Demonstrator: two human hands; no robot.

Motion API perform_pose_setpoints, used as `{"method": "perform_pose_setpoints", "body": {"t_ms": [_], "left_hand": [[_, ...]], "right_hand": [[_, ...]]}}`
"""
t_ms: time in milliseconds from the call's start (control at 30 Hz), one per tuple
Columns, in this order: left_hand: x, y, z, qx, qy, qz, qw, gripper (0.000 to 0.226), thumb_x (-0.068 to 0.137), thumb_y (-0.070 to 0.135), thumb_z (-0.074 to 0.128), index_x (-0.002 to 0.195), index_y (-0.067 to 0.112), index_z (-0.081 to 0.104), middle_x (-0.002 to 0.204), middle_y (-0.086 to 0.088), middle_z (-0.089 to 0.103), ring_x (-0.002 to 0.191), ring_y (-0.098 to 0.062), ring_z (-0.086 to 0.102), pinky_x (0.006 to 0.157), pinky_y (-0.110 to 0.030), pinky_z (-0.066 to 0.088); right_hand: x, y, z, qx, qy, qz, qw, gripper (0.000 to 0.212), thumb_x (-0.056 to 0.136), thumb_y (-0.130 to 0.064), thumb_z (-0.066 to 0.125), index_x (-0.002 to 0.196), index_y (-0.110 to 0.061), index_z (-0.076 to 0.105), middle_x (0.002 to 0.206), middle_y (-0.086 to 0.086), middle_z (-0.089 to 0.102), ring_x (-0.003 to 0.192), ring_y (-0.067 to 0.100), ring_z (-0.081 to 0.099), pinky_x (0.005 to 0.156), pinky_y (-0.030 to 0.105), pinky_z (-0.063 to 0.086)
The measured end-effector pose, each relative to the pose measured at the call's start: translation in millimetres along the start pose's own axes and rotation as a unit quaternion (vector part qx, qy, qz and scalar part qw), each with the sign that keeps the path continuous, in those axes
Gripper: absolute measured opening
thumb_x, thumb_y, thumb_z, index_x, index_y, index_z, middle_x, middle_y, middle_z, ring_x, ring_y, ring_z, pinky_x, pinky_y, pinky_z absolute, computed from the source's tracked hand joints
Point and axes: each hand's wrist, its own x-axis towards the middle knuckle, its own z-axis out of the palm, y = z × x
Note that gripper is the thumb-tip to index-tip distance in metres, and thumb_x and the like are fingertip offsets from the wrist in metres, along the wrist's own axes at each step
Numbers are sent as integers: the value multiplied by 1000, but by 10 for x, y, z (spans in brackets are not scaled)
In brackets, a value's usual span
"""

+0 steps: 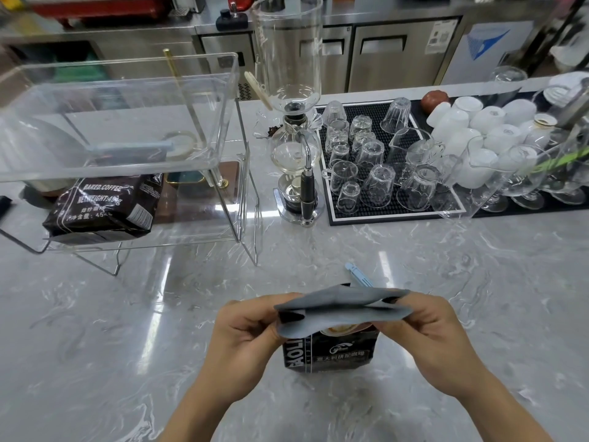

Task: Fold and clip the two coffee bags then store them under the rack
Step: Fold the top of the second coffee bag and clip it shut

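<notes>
A black coffee bag (331, 352) stands upright on the marble counter in front of me, its silver-grey top edge pulled open. My left hand (245, 339) pinches the left end of that top edge. My right hand (424, 336) pinches the right end. A light blue clip (358, 275) lies on the counter just behind the bag. A second black coffee bag (102, 208) lies under the clear acrylic rack (134, 116) at the left, closed with a light blue clip (127, 151) along its top.
A glass siphon coffee maker (294, 129) stands right of the rack. A black mat (331, 199) carries several upturned glasses, with white cups (478, 122) and glass pitchers further right. Steel fridge cabinets line the far side.
</notes>
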Motion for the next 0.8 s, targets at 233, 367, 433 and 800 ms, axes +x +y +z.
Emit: {"method": "perform_pose_setpoints", "body": {"t_ms": [233, 367, 433, 800], "left_hand": [[-13, -2, -10, 4, 28, -10, 1000, 36, 74, 6, 55, 85, 28, 81, 83, 10, 79, 79, -7, 75, 68, -13, 55], [-3, 8, -8, 1, 31, -15, 999, 37, 70, 10, 50, 81, 27, 81, 81, 9, 79, 78, -6, 75, 67, -12, 54], [-2, 6, -34, -15, 20, -26, 999, 39, 68, 10, 48, 84, 24, 81, 83, 3, 80, 81, -13, 75, 70, -16, 55], [14, 110, 68, 52, 79, -37, 995, 11, 58, 18, 84, 66, 22, 78, 72, -3, 78, 64, -17, 75, 62, -21, 56]], "right_hand": [[14, -32, 27, 1, 33, -15, 999, 34, 77, -9, 52, 91, -24, 79, 88, -10, 78, 87, 7, 73, 76, 13, 53], [11, -24, 14, 8, 28, -12, 1000, 37, 79, -13, 45, 93, -23, 78, 92, -6, 78, 91, 12, 73, 79, 15, 53], [2, 10, -24, 25, 23, -5, 999, 41, 80, -8, 44, 95, -23, 79, 94, 0, 78, 94, 18, 73, 82, 20, 54], [25, -107, 34, -41, 68, -2, 997, 15, 68, -25, 70, 76, -31, 80, 76, -1, 79, 70, 18, 74, 66, 21, 56]]}}
